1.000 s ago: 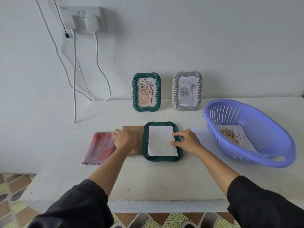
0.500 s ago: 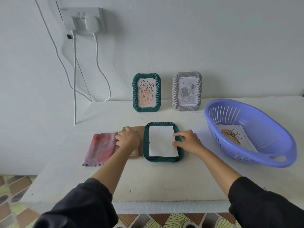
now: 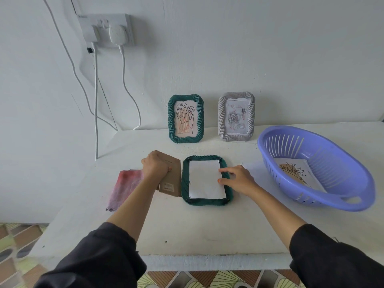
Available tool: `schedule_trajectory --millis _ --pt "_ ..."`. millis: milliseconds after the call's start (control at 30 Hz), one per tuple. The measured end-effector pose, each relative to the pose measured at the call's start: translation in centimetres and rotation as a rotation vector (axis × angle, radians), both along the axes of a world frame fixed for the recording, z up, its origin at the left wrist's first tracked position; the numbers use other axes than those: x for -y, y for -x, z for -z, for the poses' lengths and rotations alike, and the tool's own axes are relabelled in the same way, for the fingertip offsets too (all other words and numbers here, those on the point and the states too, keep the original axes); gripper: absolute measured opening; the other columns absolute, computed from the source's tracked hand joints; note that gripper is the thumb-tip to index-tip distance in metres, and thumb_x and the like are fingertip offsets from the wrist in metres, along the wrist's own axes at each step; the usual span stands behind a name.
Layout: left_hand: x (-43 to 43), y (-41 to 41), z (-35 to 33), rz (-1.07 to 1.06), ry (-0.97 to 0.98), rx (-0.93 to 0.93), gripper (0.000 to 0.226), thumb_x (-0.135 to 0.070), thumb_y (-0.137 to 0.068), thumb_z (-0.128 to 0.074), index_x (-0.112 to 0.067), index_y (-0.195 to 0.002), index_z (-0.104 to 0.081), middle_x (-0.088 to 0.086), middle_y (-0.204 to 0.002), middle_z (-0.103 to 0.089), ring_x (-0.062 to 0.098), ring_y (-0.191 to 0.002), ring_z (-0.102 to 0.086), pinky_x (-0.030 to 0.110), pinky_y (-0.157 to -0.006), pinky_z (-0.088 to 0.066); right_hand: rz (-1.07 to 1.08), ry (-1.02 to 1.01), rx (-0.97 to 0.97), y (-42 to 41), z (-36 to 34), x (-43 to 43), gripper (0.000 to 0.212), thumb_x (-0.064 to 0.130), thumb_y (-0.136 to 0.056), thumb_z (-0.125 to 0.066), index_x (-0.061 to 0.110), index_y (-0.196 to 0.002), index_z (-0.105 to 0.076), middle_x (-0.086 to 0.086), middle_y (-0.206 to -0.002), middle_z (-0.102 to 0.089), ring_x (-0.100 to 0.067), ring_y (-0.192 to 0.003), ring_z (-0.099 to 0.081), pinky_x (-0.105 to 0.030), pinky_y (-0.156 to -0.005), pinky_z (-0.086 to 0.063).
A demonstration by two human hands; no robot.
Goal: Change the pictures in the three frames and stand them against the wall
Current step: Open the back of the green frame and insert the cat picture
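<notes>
White counter point(image 3: 207, 229): basket point(image 3: 353, 196), cloth point(image 3: 124, 183) flank frame point(image 3: 205, 201).

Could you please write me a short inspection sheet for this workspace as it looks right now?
Surface: white table, bare in front.
Job's things: green frame and grey frame upright at the wall; third frame face down, white sheet in it.
Clutter: purple basket holding a picture; pink cloth.
Grippers: left hand holds brown backing card; right hand presses the sheet.
Cables: white cables from wall socket.
Surroundings: patterned floor tiles.
</notes>
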State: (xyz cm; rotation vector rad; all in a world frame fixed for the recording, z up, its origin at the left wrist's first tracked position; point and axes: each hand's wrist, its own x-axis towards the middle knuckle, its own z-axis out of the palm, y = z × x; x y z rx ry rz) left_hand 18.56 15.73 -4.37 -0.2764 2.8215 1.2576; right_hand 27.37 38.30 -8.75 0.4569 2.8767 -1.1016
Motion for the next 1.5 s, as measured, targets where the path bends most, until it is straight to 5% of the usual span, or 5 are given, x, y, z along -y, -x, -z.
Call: schedule_trajectory --millis 267,400,533,1167,1500 --pt "-1.1 -0.2 -2.9 -0.03 -0.235 -0.271 0.062 -0.005 -0.074 -0.072 -0.016 -0.13 -0.05 0.013 -0.126 -0.053 0.028 -0.108 -0.053 0.036 -0.093 -0.046 0.031 -0.004 -0.145 0.2 -1.4 0.8 0.047 0.049 -0.085 -0.055 0.039 -0.13 -0.047 -0.004 -0.122 -0.054 -0.025 -0.121 -0.046 -0.04 -0.098 -0.035" --pt "-4.0 -2.2 -2.7 0.064 -0.54 0.049 0.062 -0.007 -0.073 -0.076 -0.016 -0.128 -0.052 0.01 -0.118 -0.059 0.027 -0.091 -0.061 0.032 -0.063 -0.055 -0.026 0.367 -0.143 0.4 -2.8 1.9 0.046 0.03 -0.09 -0.056 0.02 -0.134 -0.045 0.0 -0.084 -0.067 -0.01 -0.079 -0.061 -0.025 -0.081 -0.047" --pt "-5.6 -3.1 -1.2 0.162 -0.452 0.163 0.055 -0.008 -0.078 -0.071 -0.006 -0.129 -0.05 0.015 -0.123 -0.058 0.032 -0.107 -0.06 0.04 -0.088 -0.053 0.019 0.383 -0.106 0.5 -3.0 1.8 0.04 0.01 -0.084 -0.062 0.011 -0.123 -0.053 0.002 -0.067 -0.059 -0.007 -0.052 -0.05 -0.017 -0.052 -0.04" --pt "-6.5 -2.0 1.4 0.304 -0.063 0.116 0.035 -0.023 -0.079 -0.072 -0.016 -0.062 -0.042 0.0 -0.07 -0.048 0.021 -0.078 -0.051 0.026 -0.056 -0.038 0.068 0.248 -0.04 1.3 -1.4 1.2 0.038 0.009 -0.082 -0.062 0.008 -0.121 -0.061 -0.009 -0.122 -0.062 -0.025 -0.112 -0.058 -0.04 -0.101 -0.045" --pt "-6.4 -1.7 1.7 0.352 0.007 0.094 0.039 -0.025 -0.079 -0.071 -0.018 -0.06 -0.037 -0.004 -0.066 -0.041 0.019 -0.075 -0.046 0.022 -0.051 -0.033 0.076 0.195 -0.017 1.1 -1.5 1.4 0.029 0.01 -0.079 -0.061 0.012 -0.108 -0.068 -0.006 -0.115 -0.067 -0.025 -0.106 -0.061 -0.038 -0.095 -0.049"
